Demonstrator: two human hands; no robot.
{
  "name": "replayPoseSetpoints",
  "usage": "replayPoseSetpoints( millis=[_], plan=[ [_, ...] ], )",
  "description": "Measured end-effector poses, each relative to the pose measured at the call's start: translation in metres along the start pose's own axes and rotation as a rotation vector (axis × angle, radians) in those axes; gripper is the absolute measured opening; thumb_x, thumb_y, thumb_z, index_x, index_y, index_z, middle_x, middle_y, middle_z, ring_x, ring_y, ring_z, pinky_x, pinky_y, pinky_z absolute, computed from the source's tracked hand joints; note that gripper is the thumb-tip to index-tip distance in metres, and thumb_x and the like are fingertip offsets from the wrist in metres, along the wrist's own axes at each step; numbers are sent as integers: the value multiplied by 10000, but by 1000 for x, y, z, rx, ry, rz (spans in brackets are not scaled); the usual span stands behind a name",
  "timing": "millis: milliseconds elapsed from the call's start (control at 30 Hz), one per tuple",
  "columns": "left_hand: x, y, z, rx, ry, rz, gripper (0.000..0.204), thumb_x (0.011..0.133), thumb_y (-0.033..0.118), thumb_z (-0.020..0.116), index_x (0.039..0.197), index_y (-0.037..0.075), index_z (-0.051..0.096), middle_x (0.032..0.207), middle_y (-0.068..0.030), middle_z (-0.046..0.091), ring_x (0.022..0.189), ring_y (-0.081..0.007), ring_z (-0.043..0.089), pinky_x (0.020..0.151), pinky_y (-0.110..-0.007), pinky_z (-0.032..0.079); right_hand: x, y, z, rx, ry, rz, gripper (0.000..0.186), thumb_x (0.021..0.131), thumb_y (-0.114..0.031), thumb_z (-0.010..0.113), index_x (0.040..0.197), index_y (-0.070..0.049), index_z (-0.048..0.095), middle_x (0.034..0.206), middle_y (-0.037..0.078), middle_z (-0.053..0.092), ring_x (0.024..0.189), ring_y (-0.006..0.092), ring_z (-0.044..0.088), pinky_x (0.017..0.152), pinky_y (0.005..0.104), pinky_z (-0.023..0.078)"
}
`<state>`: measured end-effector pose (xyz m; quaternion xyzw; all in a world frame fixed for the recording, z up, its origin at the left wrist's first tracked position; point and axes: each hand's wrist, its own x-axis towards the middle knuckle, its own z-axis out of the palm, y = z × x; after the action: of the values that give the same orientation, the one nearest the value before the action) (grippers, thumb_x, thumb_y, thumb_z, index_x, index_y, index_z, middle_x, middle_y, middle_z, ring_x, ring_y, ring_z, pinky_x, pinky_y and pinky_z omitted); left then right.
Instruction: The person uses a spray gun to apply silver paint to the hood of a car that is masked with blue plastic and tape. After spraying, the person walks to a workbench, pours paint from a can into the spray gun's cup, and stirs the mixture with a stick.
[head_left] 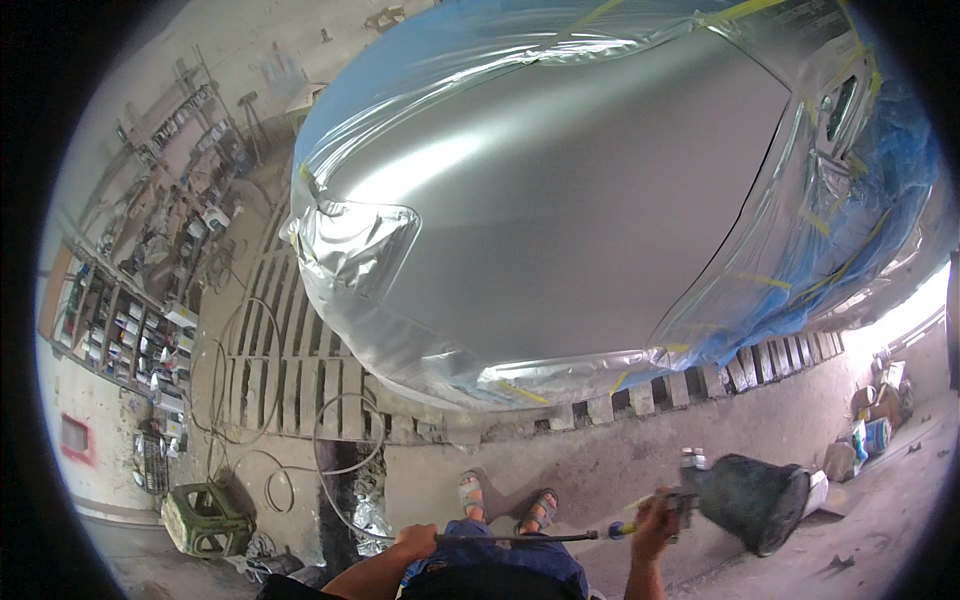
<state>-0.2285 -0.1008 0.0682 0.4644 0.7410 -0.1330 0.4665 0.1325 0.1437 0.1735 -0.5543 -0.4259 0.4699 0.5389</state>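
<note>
Spray gun: located at lower right, in the right hand, near the floor side of the view and well apart from the car. The fingers of that hand are curled round its metal body; whether one rests on a trigger cannot be told. A dark tub-shaped cup appears joined to the gun and is tilted. Judged risk: any loose lid could leak at this angle.

Hose: the left hand has its fingers closed around it, and it runs across the lap toward a yellow-and-blue fitting beside the right hand. A sideways pull could strain that joint or jerk the gun.

Feet: both wear open sandals. Further hose loops lie to the left, near a dark gap in the floor. A foot could catch in a loop or step into the gap; a snagged line could also drag against the car.

Car: the bare grey panel is framed by silver film, blue sheeting and yellow tape. The film is wrinkled; a lifted edge could flap onto the panel or admit spray. Dust from the cluttered shelves could settle on it.
</note>
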Motion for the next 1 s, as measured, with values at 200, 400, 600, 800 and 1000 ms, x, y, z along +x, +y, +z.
replayPoseSetpoints(
  millis=[200, 400, 600, 800, 1000],
  plan=[
    [-1, 17, 0, 29, -12, -4, 267, 806, 236, 503, 1006, 87, 596, 994, -198, 641, 954, -385, 610, 812, -484, 477, -6, 9, 11, -35, -174, -9, 148, 935, -237, 516, 885, -100, 545, 744, 12, 519, 629, 110, 432, 551, 281, 369],
    [-6, 6, 2, 62, -46, -66, 270, 806, 235, 503, 1011, 85, 596, 1007, -200, 639, 960, -390, 609, 817, -480, 478, -60, 70, 44, -426, -763, -157, 118, 909, -203, 498, 945, -120, 574, 901, 76, 548, 808, 221, 496, 661, 371, 391],
    [-6, 7, 0, 51, -59, -59, 276, 810, 238, 503, 1020, 89, 602, 1028, -197, 635, 988, -380, 603, 834, -475, 474, -22, 120, -9, -1057, -463, -420, 150, 900, -207, 491, 980, -128, 591, 926, 95, 572, 858, 261, 548, 692, 404, 416],
    [-7, 10, 6, 60, -76, -66, 285, 814, 232, 491, 1039, 92, 593, 1049, -199, 630, 1000, -381, 599, 842, -477, 471, 12, 37, -25, -318, -54, 261, 185, 859, -192, 538, 1008, -84, 559, 1022, 63, 560, 966, 248, 502, 770, 454, 381],
    [2, 22, 2, 100, -95, -53, 291, 816, 236, 489, 1050, 94, 588, 1051, -197, 630, 1003, -377, 599, 847, -471, 469, -29, 121, 13, -1064, -870, -306, 346, 908, -322, 517, 1159, -84, 534, 1208, 101, 522, 1080, 241, 488, 829, 423, 413]
  ],
)
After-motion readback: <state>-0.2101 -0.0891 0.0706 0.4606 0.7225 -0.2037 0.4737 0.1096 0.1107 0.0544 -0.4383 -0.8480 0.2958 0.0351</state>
